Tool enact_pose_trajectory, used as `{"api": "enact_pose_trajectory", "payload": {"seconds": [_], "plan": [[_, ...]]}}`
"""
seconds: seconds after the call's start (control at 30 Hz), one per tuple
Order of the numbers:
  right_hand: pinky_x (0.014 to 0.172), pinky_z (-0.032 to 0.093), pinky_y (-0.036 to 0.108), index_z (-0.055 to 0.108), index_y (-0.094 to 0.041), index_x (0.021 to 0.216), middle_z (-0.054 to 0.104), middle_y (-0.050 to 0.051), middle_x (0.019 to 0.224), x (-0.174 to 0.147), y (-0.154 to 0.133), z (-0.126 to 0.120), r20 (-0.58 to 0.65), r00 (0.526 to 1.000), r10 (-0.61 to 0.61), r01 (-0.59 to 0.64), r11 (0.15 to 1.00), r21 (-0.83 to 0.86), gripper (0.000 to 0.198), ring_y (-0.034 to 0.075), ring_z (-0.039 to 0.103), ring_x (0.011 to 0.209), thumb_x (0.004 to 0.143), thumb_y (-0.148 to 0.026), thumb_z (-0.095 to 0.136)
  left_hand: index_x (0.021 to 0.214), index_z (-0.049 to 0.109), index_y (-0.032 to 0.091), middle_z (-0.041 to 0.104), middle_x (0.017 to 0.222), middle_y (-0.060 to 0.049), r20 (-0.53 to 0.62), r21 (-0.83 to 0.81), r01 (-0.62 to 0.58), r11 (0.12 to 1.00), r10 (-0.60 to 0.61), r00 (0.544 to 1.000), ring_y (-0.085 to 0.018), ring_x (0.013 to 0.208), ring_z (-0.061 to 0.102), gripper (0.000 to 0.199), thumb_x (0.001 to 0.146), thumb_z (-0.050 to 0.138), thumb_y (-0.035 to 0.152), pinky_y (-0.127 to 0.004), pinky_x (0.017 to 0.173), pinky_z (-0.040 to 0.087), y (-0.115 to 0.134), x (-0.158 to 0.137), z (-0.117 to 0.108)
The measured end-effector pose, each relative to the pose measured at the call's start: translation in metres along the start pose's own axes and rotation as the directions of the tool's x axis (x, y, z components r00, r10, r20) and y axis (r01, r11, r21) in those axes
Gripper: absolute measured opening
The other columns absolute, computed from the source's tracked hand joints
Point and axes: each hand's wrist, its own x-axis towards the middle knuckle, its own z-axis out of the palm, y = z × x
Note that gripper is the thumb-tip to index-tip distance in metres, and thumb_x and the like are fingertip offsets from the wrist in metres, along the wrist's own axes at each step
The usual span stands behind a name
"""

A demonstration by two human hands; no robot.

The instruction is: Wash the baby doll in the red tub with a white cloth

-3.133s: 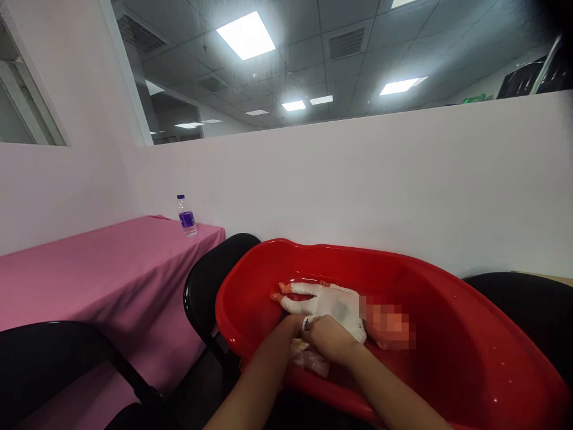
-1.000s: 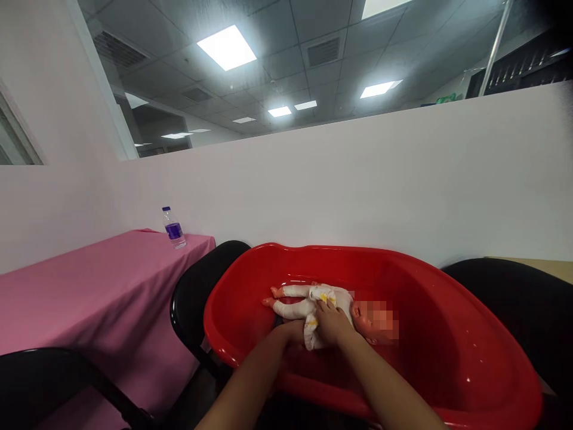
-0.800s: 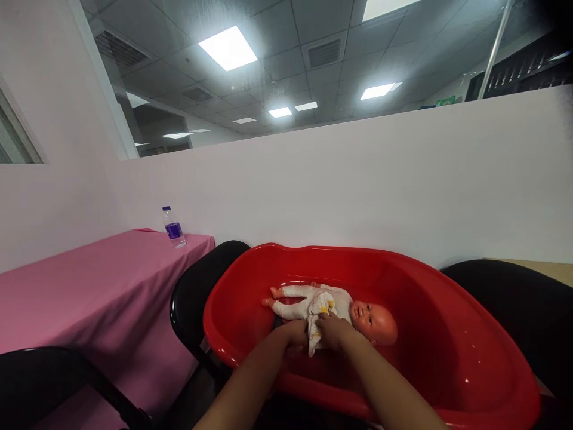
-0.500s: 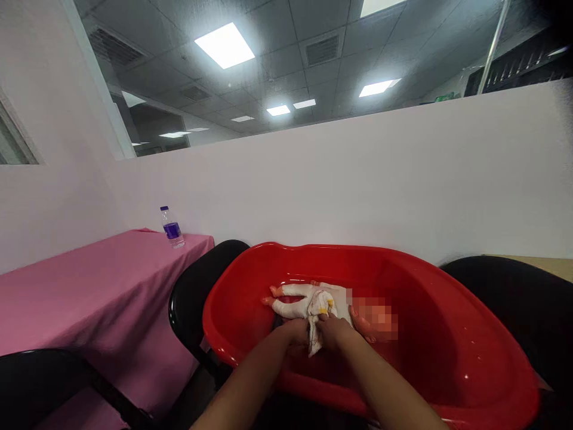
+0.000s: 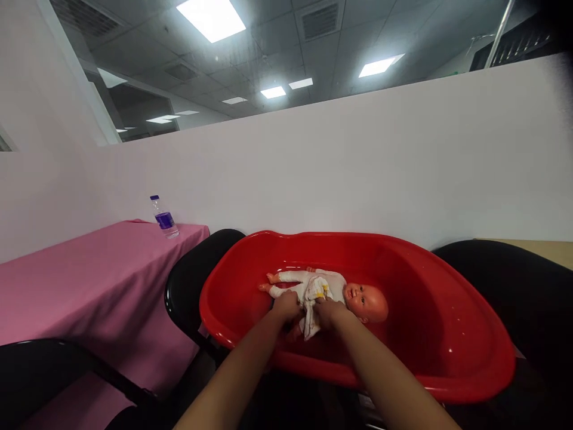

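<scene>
Doll (image 5: 333,288) lies on its back in red tub (image 5: 447,334), centre of frame, head to the right, legs to the left. Small white cloth (image 5: 312,304) w/ yellow marks drapes over doll's middle, hanging toward lower centre. Left hand (image 5: 286,306) & right hand (image 5: 327,312) meet at the cloth, each grip pinching its edge. Tub sits btwn black chairs (image 5: 197,280). Pink desk (image 5: 89,269) at left; bottle (image 5: 163,217) on its far corner.

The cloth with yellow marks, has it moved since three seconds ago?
Yes. The cloth went from the near rim of the red tub up onto the doll.
</scene>
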Motion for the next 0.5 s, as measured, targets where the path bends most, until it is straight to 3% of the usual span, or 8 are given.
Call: {"api": "enact_pose_trajectory", "payload": {"seconds": [0.07, 0.13, 0.33, 0.43, 0.5], "plan": [[0.093, 0.048, 0.053, 0.064, -0.023, 0.121, 0.050, 0.013, 0.140, -0.001, 0.000, -0.002, 0.010, 1.000, 0.001, -0.001, 1.000, 0.022, 0.046, 0.036, 0.048, 0.128, 0.075, -0.023, 0.066, 0.126, 0.055, 0.010, 0.052, 0.133, -0.020, -0.109, 0.048, 0.059, 0.997, -0.053, 0.993, -0.034, 0.118, 0.053, 0.046, 0.084, 0.054, 0.029, -0.043, 0.095, 0.044, -0.002, 0.001, -0.002], [0.093, 0.048, 0.053, 0.065, -0.024, 0.119, 0.051, 0.012, 0.139, -0.002, 0.001, -0.004, 0.013, 1.000, 0.008, -0.008, 0.999, 0.038, 0.046, 0.035, 0.049, 0.126, 0.073, -0.021, 0.068, 0.135, 0.046, 0.008, 0.042, 0.143, -0.022, -0.149, 0.077, 0.079, 0.994, -0.067, 0.987, -0.036, 0.129, 0.043, 0.058, 0.083, 0.058, 0.032, -0.046, 0.103, 0.039, -0.005, 0.002, -0.001], [0.093, 0.047, 0.047, 0.068, -0.022, 0.113, 0.056, 0.014, 0.133, -0.005, 0.004, -0.007, 0.000, 0.996, 0.091, -0.091, 0.994, 0.061, 0.050, 0.033, 0.054, 0.123, 0.065, -0.008, 0.068, 0.146, 0.034, 0.008, 0.026, 0.155, -0.022, -0.002, 0.122, -0.010, 0.993, 0.011, 1.000, -0.034, 0.140, 0.031, 0.072, 0.082, 0.058, 0.029, -0.042, 0.110, 0.032, -0.016, 0.007, 0.009], [0.094, 0.046, 0.045, 0.068, -0.022, 0.113, 0.057, 0.014, 0.133, -0.007, 0.005, -0.009, -0.019, 0.991, 0.131, -0.129, 0.989, 0.069, 0.047, 0.031, 0.053, 0.124, 0.068, -0.008, 0.066, 0.152, 0.025, 0.012, 0.025, 0.156, -0.023, 0.057, 0.144, -0.055, 0.988, 0.047, 0.997, -0.038, 0.140, 0.029, 0.088, 0.074, 0.064, 0.028, -0.052, 0.109, 0.031, -0.018, 0.007, 0.009], [0.095, 0.045, 0.045, 0.068, -0.023, 0.113, 0.055, 0.013, 0.136, -0.007, 0.006, -0.009, -0.029, 0.989, 0.147, -0.145, 0.987, 0.064, 0.045, 0.031, 0.049, 0.128, 0.071, -0.008, 0.063, 0.151, 0.027, 0.016, 0.031, 0.153, -0.021, 0.074, 0.157, -0.083, 0.984, 0.072, 0.995, -0.039, 0.140, 0.028, 0.087, 0.073, 0.064, 0.029, -0.059, 0.107, 0.029, -0.018, 0.005, 0.008]]}}
